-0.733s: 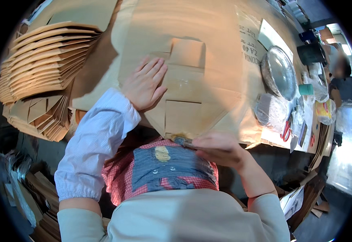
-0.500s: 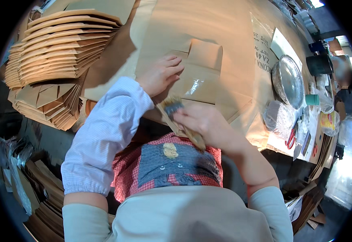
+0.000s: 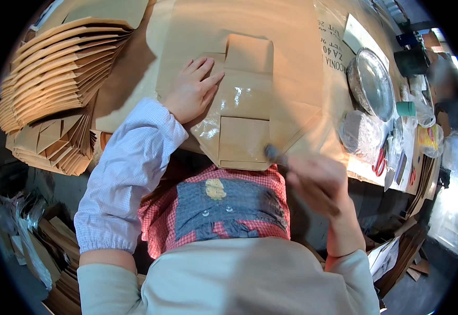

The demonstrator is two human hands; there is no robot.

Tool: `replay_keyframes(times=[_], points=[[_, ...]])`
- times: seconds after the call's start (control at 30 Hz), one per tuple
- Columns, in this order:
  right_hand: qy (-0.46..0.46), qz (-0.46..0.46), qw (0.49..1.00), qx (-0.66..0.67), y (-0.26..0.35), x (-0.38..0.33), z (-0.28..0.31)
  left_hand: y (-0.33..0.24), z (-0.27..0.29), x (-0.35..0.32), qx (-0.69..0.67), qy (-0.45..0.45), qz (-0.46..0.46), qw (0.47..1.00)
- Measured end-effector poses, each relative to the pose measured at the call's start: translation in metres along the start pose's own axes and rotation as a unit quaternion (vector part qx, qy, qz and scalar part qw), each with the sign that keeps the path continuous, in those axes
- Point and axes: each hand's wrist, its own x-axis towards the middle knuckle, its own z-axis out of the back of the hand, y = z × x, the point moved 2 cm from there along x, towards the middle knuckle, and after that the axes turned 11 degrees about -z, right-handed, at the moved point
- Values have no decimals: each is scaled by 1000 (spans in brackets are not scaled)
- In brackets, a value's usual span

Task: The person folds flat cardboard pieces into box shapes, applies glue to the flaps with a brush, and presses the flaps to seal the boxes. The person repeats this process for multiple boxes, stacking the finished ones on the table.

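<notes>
A large brown paper bag (image 3: 297, 94) lies on the table with its folded end toward me. On that end, folded flaps (image 3: 245, 134) show shiny wet-looking patches at the middle and left. My left hand (image 3: 192, 92) rests on the paper just left of the flaps, palm down with its fingers stretched out. My right hand (image 3: 318, 176) is closed around the handle of a brush (image 3: 275, 154), smeared by motion. The brush's dark head is at the right side of the nearest flap; whether it touches the paper I cannot tell.
A tall fanned stack of folded brown paper bags (image 3: 61, 79) stands at the left. To the right are a metal bowl (image 3: 373, 86), a plastic-wrapped bundle (image 3: 361, 132), red-handled scissors (image 3: 379, 164) and a green-capped container (image 3: 406, 108). The table's front edge runs close to my apron.
My right hand and the brush have swung right, from the flap's left edge to its right side. The nearest flap and a new shiny patch at the left now show. My view has shifted slightly.
</notes>
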Motion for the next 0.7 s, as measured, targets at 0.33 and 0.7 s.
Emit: replay_keyframes(times=[0.33,0.7], points=[[70,14,984,166,-10,22,-17,-5,7,10,9,-7,-20,1000],[-105,-285,933,191,-118,172,30,-6,12,15,-17,33,25,999]])
